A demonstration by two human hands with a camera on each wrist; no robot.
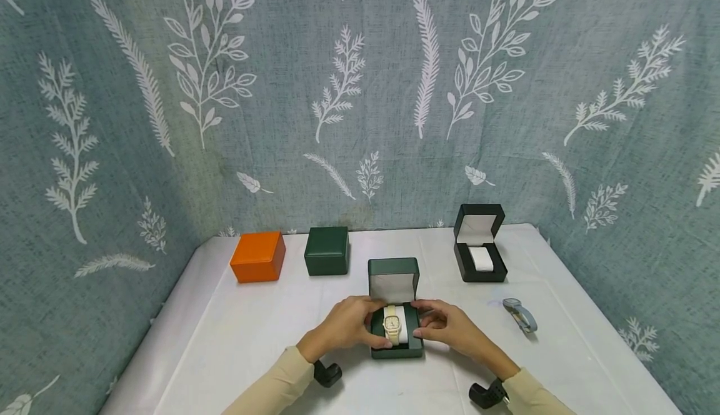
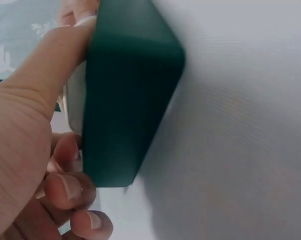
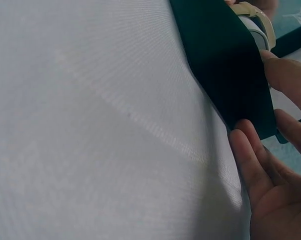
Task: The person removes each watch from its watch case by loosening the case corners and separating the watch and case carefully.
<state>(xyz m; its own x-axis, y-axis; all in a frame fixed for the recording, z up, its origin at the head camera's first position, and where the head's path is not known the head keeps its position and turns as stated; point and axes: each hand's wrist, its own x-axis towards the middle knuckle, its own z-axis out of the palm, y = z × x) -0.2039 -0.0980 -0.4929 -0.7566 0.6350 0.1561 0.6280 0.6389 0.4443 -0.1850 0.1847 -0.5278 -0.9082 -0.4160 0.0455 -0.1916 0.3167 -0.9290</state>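
Observation:
In the head view, an open dark green watch box [image 1: 397, 353] stands on the table with its lid [image 1: 393, 265] raised. Inside it, a watch with a cream strap and pale face [image 1: 392, 323] is wrapped round a white cushion [image 1: 403, 325]. My left hand [image 1: 349, 322] grips the box's left side, thumb over the rim near the watch. On the other side my right hand [image 1: 450, 326] holds the right wall, its thumb at the rim. Both wrist views show the box's green outer wall [image 2: 130, 90] close up; the right one also shows the watch strap [image 3: 264, 22].
An orange box [image 1: 257, 257] and a closed green box [image 1: 327, 251] stand at the back left. Back right is an open black watch box [image 1: 484, 277] with a white cushion [image 1: 481, 259]. A grey-blue watch [image 1: 520, 315] lies on the white-covered table [image 1: 236, 334], in front of that box.

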